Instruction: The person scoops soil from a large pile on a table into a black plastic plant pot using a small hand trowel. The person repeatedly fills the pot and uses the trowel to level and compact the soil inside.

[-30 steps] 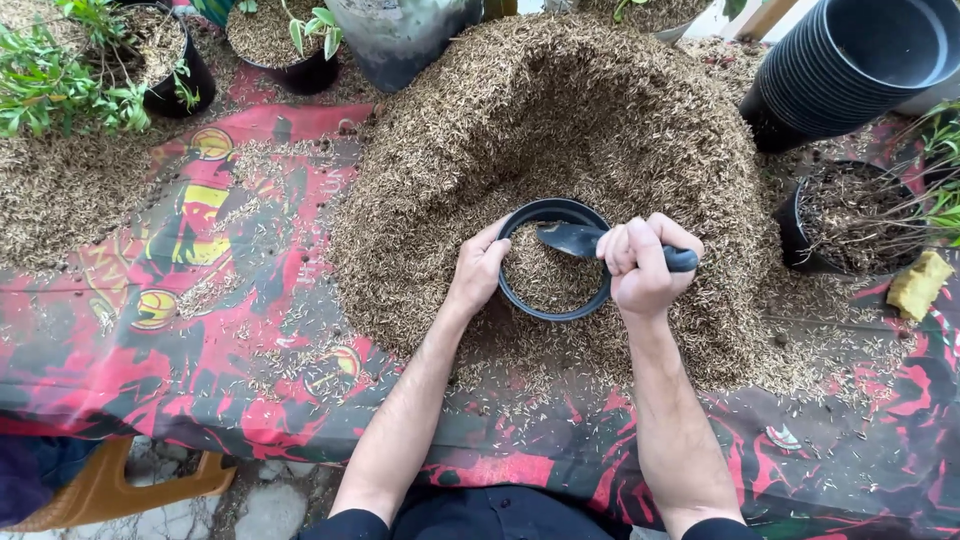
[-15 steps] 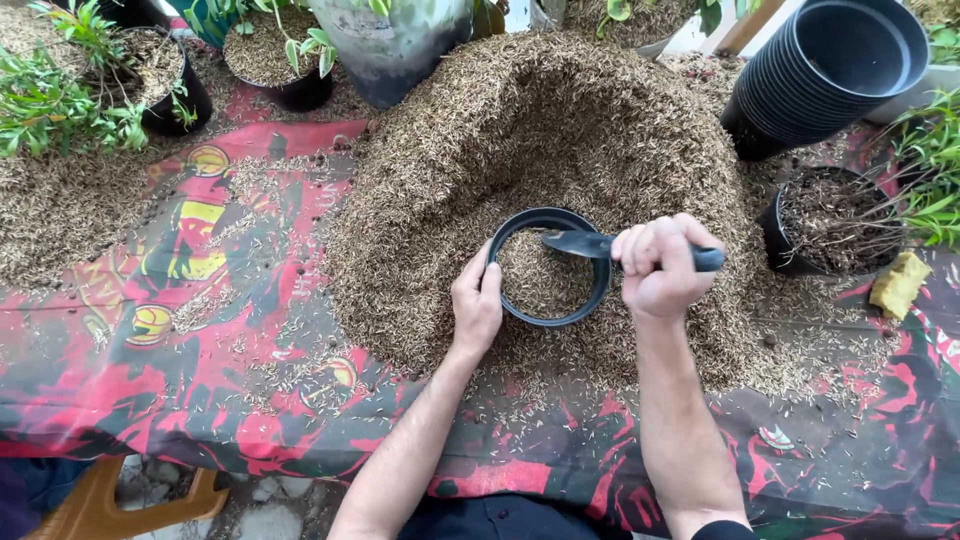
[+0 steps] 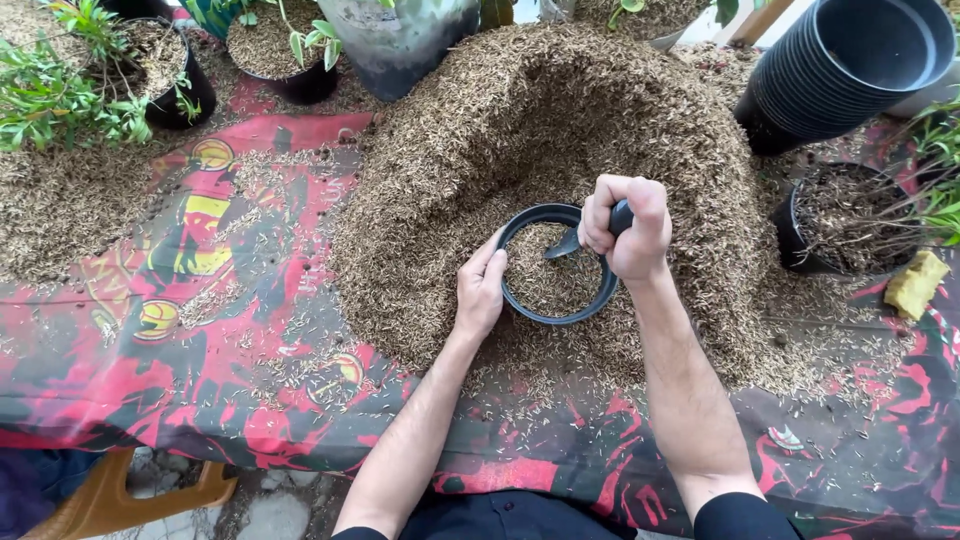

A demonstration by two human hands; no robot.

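Note:
A small black plastic pot [image 3: 520, 225], partly filled with dry husk, sits sunk into the front of a big heap of brown husk [image 3: 560, 110]. My left hand [image 3: 480, 292] rests against the pot's left rim and steadies it. My right hand [image 3: 625, 225] is closed around the dark handle of a trowel [image 3: 566, 243], whose blade tips down into the pot over the husk inside. Both forearms reach in from the bottom edge.
A stack of empty black pots [image 3: 850, 70] lies at the top right, above a filled pot [image 3: 835, 222] and a yellow sponge [image 3: 918, 284]. Potted green plants [image 3: 80, 80] line the top left. A red patterned cloth [image 3: 200, 330] covers the table; husk lies scattered.
My right hand has turned the trowel from lying level across the pot's rim to pointing down into the pot. My left hand stays on the rim.

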